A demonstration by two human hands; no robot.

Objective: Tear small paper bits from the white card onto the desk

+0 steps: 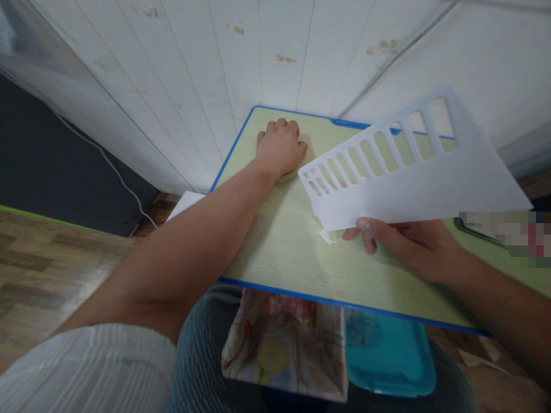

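My right hand (413, 246) pinches the lower edge of a white slotted sheet (413, 195), thumb in front. The sheet is thin and stiff, with a row of rounded slots that grow from small at the left to long at the right. It is tilted up above a pale green tabletop (267, 252) with a blue rim. A small torn white scrap (327, 236) shows just below its left corner. Palm down near the far left of the tabletop, my left hand (280, 148) has its fingers curled under. Whatever is beneath those fingers is hidden.
White plank wall (193, 74) stands right behind the table. Below the near edge, a patterned fabric bin (288, 355) and a turquoise plastic lid or tub (391, 355) sit between my legs. A dark-framed object (477, 229), partly blurred out, lies at the right.
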